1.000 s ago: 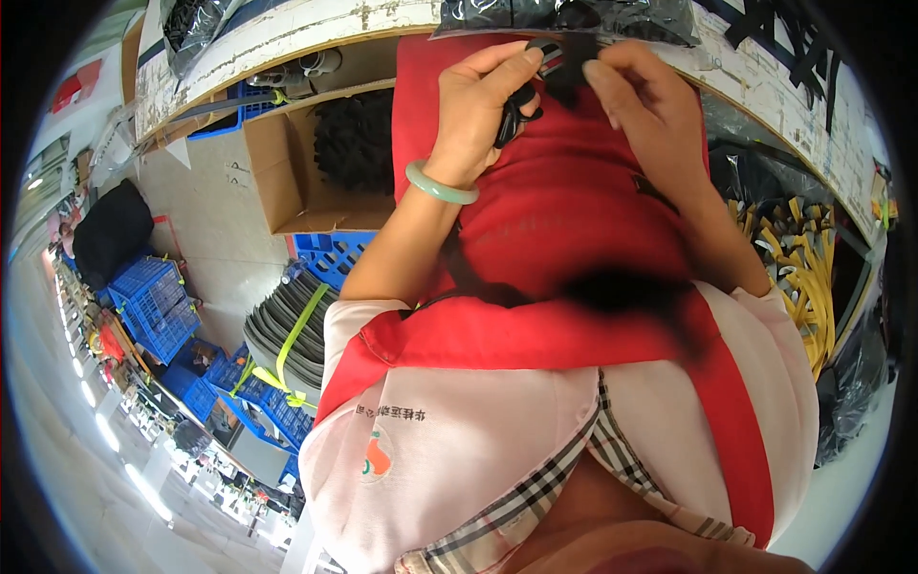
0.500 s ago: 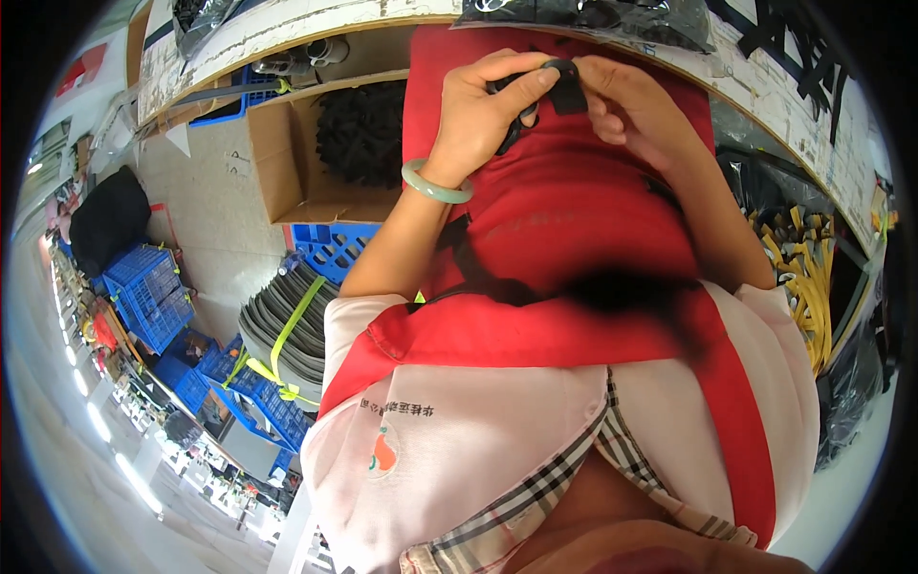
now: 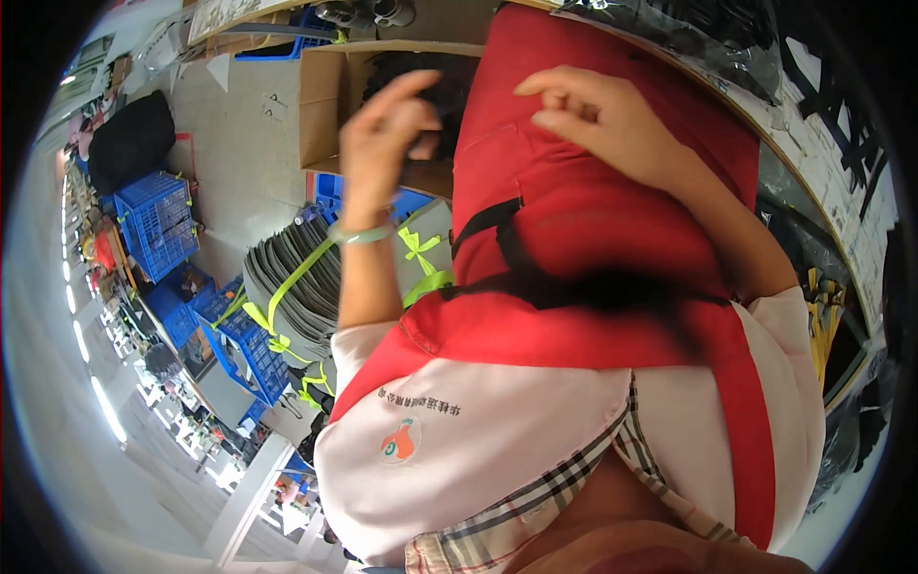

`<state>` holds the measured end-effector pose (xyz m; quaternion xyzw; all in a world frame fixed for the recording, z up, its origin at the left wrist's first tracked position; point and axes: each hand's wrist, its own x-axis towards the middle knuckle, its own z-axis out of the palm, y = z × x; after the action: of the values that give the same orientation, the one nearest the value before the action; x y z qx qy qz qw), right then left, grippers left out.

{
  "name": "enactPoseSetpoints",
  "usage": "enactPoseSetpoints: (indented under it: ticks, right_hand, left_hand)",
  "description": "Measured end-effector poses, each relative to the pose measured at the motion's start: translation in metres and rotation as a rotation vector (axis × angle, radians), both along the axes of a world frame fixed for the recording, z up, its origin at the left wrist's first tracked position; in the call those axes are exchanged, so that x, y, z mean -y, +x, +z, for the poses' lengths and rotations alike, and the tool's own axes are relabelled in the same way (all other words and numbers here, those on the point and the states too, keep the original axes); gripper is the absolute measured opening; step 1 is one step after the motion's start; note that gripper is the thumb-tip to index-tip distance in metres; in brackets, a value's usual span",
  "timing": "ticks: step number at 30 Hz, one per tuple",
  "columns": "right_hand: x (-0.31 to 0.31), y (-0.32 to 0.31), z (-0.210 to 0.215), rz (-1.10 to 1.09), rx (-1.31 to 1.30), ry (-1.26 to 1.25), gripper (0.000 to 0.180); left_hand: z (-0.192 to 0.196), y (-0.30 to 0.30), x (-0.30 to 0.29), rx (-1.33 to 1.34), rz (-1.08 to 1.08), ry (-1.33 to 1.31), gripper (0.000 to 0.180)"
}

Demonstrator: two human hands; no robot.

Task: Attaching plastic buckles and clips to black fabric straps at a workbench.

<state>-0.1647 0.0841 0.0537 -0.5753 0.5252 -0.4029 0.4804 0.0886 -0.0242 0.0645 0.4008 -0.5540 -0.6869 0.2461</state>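
Observation:
My left hand (image 3: pixel 382 139), smeared by motion, hovers at the cardboard box (image 3: pixel 320 110) on the left, its fingers apart. Nothing shows in that hand. Dark pieces (image 3: pixel 457 81) lie in the box, partly hidden behind my fingers. A pale green bangle (image 3: pixel 361 233) circles my left wrist. Over the red apron (image 3: pixel 593 220) on my lap is my right hand (image 3: pixel 612 120), with the index finger reaching out and the thumb apart from it. The other fingers are curled, and I see nothing held there.
A worktable (image 3: pixel 813 158) with black straps (image 3: pixel 846 143) and a dark plastic bag (image 3: pixel 708 48) curves along the right. At left stand blue crates (image 3: pixel 158 225) and a bound stack of grey sheets (image 3: pixel 296 273). Yellow strips (image 3: pixel 824 320) hang beneath the table.
The black strap piece that both hands held over the apron is out of my hands. My left hand has swung left to the box. The right has stayed over the apron, and the view has shifted.

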Motion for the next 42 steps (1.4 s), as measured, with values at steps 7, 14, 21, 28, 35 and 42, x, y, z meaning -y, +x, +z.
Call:
enactPoseSetpoints:
  ticks: [7, 14, 21, 28, 35, 42]
  right_hand:
    - [0.003, -0.005, -0.004, -0.013, -0.125, -0.157, 0.021]
    - [-0.023, -0.042, -0.02, -0.338, 0.615, 0.389, 0.023]
    - [-0.035, -0.061, 0.002, -0.262, 0.2, 0.207, 0.017]
    - [-0.08, -0.24, 0.013, -0.75, -0.978, -0.018, 0.022]
    - [-0.144, -0.276, -0.017, -0.64, -0.982, 0.124, 0.049]
    - [-0.171, -0.232, -0.013, -0.62, -0.762, 0.106, 0.043]
  left_hand:
    - [-0.036, -0.087, -0.038, -0.314, -0.263, 0.381, 0.024]
    - [-0.031, -0.116, -0.035, -0.102, -0.092, 0.302, 0.025]
    - [-0.029, -0.148, -0.041, -0.217, -0.063, 0.522, 0.013]
    - [-0.03, -0.132, -0.021, -0.11, -0.265, 0.461, 0.009]
    - [-0.018, -0.139, -0.044, 0.163, -0.785, 0.082, 0.008]
    - [-0.021, -0.134, -0.04, 0.148, -0.89, -0.051, 0.017]
